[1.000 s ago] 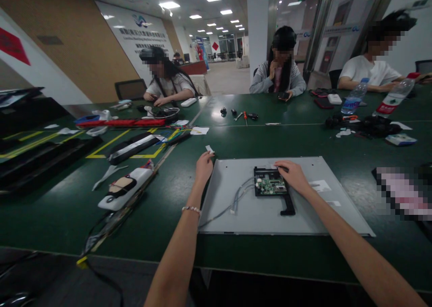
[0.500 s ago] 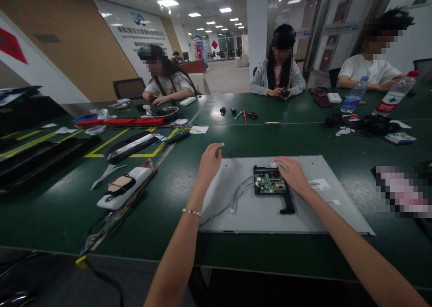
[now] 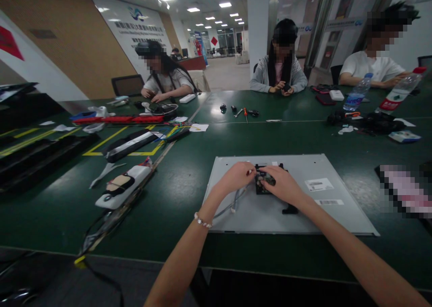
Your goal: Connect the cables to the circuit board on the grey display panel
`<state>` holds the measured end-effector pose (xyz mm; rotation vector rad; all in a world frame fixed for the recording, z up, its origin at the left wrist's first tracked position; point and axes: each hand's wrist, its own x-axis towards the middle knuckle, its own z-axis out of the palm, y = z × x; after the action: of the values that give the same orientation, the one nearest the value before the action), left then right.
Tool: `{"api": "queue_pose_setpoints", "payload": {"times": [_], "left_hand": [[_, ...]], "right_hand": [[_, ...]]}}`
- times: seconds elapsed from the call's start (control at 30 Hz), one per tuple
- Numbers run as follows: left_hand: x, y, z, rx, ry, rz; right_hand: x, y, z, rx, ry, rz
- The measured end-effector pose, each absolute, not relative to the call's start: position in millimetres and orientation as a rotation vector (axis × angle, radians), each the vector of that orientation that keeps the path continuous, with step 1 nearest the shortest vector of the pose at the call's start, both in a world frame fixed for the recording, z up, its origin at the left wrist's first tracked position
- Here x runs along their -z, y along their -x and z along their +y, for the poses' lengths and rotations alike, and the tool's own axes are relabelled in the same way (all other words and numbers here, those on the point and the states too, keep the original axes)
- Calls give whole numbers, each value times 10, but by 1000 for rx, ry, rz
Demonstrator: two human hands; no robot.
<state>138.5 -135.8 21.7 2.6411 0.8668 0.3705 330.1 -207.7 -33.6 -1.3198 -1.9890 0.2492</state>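
Note:
A flat grey metal panel point(image 3: 324, 217) lies on the table in front of me. On it sits a black plastic bracket point(image 3: 290, 209) carrying a green circuit board point(image 3: 269, 178), now partly covered by my fingers. Grey cables point(image 3: 232, 203) run from the board's left side across the panel. My left hand point(image 3: 238, 176) is at the board's upper left corner, its fingers pinched together. From the right, my right hand point(image 3: 285, 185) reaches over the board with curled fingers, thumb and index near the same corner. What lies between the fingertips of either hand is too small to tell.
White labels point(image 3: 319, 184) mark the panel's right part. Left of it lie a white device point(image 3: 126, 188) with a strap and a black bar point(image 3: 133, 145). Farther back are a screwdriver point(image 3: 245, 114), a wrench point(image 3: 239, 113) and bottles point(image 3: 357, 92). Several people sit across the table.
My left hand has moved right and down from above the panel's left corner to the board. My right hand has shifted left and down over the board, and its fingers have curled in.

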Motion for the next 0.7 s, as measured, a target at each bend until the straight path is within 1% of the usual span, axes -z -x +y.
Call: {"api": "queue_pose_setpoints", "payload": {"times": [0.3, 0.7], "left_hand": [[-254, -1435, -1443, -358, -2572, 718], [-282, -1271, -1321, -504, -2296, 771]], "right_hand": [[358, -3282, -2087, -225, 1379, -1981], [329, -3237, -2128, -178, 1344, -2014]]}}
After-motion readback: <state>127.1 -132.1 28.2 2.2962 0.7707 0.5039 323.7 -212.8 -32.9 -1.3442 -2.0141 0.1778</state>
